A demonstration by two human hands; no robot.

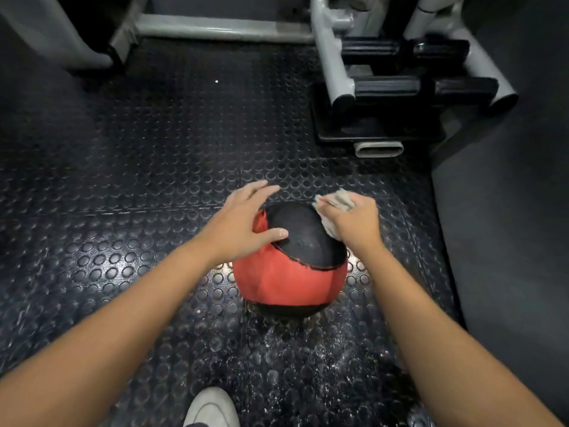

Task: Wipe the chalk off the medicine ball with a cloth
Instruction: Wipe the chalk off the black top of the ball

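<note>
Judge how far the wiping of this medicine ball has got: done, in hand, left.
Done: the medicine ball looks nearly chalk-free on top. In hand: the right hand presses the cloth on its right side; the left hand steadies it. Left: the hidden underside; chalk flecks the floor.

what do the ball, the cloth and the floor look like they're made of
Medicine ball: likely stitched matte leather or vinyl, red and black panels meeting at a seam. Cloth: seemingly soft pale fabric, bunched in the right hand. Floor: black rubber matting, slightly glossy, raised round studs.
</note>
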